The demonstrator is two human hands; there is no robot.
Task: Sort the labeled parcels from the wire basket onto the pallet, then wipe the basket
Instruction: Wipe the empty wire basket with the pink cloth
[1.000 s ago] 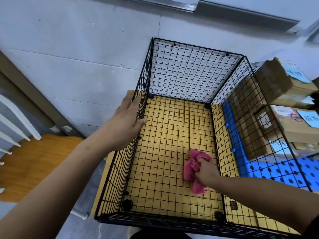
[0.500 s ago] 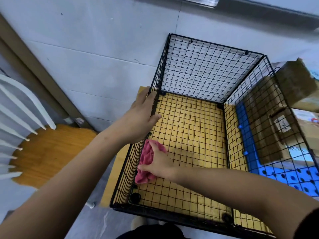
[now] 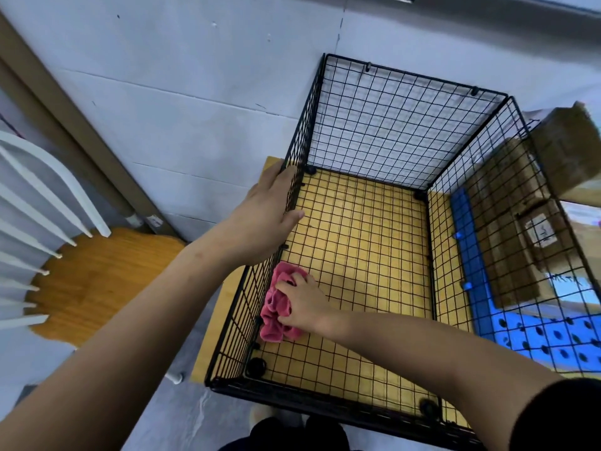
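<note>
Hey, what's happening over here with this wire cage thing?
A person is wiping out the wire basket. The right hand presses a pink cloth onto the basket floor by its left wall, while the left hand grips the top edge of that wall to steady it. No parcels are inside; brown labeled parcels sit on the blue pallet beyond the right wall.

Storage room, labeled parcels [image 3: 533, 229] on blue pallet [image 3: 549, 336], plain wall [image 3: 182, 92]
</note>
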